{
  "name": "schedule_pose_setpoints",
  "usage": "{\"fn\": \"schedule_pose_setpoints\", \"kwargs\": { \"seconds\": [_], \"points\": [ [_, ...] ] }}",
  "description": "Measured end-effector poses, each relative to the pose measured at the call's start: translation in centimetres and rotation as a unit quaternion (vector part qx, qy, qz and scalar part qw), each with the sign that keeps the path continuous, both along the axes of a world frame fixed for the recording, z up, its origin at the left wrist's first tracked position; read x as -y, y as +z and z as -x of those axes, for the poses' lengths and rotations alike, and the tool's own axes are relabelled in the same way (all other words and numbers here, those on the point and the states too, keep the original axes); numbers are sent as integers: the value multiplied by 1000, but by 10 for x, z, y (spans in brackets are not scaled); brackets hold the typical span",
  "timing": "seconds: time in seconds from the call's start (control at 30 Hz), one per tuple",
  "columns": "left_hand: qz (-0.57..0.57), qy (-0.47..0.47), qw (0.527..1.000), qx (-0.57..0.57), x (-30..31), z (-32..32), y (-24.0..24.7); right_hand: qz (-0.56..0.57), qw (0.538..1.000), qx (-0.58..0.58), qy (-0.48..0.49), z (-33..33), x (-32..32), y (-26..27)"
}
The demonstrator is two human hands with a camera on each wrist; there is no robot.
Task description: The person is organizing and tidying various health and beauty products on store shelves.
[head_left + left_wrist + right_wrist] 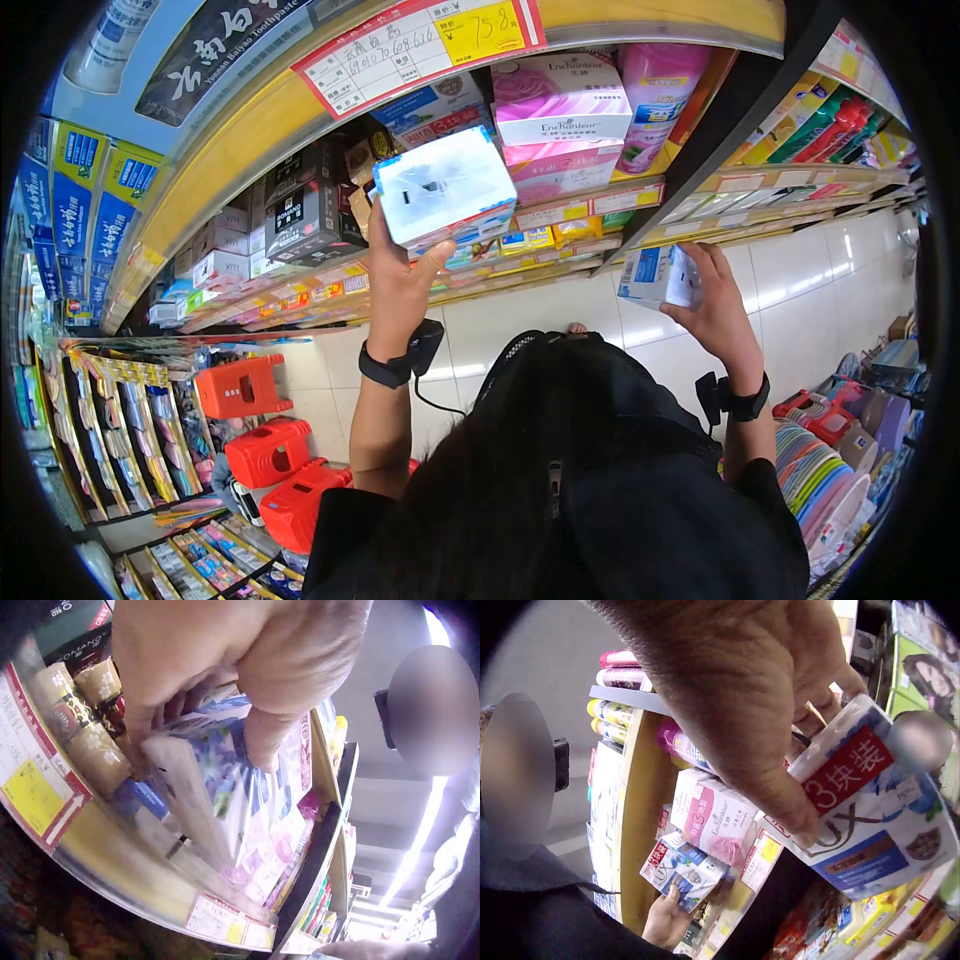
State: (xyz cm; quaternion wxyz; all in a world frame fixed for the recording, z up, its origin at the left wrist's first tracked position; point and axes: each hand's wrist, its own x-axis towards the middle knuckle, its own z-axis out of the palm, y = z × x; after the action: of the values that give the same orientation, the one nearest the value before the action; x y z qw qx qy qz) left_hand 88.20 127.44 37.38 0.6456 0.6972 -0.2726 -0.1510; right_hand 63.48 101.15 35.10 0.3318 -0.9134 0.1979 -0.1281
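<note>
left hand [402,285] grips a box [447,187], long axis slanting sideways; right hand [718,308], another box [655,276].

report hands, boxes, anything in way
Left hand gripping white-blue box. Right hand gripping similar box, held apart. Enchanteur boxes near first, maybe in its way.

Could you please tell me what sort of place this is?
Probably a supermarket or similar shop: there's a handwritten price tag, stacked pink Enchanteur boxes and Yunnan Baiyao Toothpaste packaging.

Head view looks down; close wrist views share one shelf [129,862].
</note>
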Motion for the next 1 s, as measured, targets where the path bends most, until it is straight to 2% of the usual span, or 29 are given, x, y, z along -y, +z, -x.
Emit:
{"fn": "schedule_pose_setpoints", "kwargs": {
  "seconds": [0.07,0.23,0.33,0.4,0.43,0.5,0.6,0.73,0.93,1.0],
  "points": [
    [29,28,997,59,8,5,-7,4,1000,-1,1,-1,-1,-1],
    [35,43,996,68,15,7,-13,-12,1000,-9,8,-3,-2,1],
    [-7,84,990,116,15,7,-13,-9,1000,-8,10,-2,-1,-2],
    [-149,106,949,255,12,6,-10,6,1000,1,8,0,1,-5],
    [-149,106,949,256,13,8,-8,7,1000,1,8,2,1,-4],
    [-85,97,978,163,16,12,-4,-19,999,-38,4,4,2,-4],
    [-16,86,990,111,16,7,-15,-3,999,-38,3,5,2,-6],
    [26,92,992,84,22,9,-20,-16,999,-39,10,5,3,-7],
    [64,111,987,99,23,9,-28,21,999,-2,32,0,2,-3],
    [64,98,989,92,23,10,-26,-6,999,-3,43,-4,1,1]
  ]
}}
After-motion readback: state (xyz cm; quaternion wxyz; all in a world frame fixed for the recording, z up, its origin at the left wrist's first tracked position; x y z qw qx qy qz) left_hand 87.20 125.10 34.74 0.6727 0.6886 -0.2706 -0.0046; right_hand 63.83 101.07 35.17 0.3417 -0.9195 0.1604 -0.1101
